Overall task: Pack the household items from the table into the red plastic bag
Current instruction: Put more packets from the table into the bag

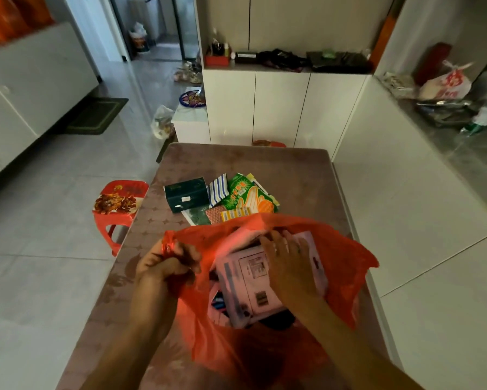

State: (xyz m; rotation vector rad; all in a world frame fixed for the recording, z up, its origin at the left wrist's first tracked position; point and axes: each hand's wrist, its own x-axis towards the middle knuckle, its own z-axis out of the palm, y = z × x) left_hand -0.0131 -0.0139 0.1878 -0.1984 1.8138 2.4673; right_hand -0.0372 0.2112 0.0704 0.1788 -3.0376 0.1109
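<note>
The red plastic bag (346, 266) stands open on the near part of the table (301, 175). My left hand (163, 266) grips the bag's left handle, bunched in its fingers. Inside the bag my right hand (287, 263) lies on a pink printed packet (245, 285), its fingertips curled over the packet's far edge. Beyond the bag lie a dark green box (186, 194), a blue-striped cloth pack (217, 188), a green glove packet (246, 195), a red patterned pack (213, 215) and a yellow pack (235, 213).
A red plastic stool (118, 204) stands left of the table. White cabinets (281, 108) rise behind the table, their shelf crowded with clutter. A grey counter (461, 142) with bags and bottles runs along the right. A plastic bag (162, 122) sits on the floor.
</note>
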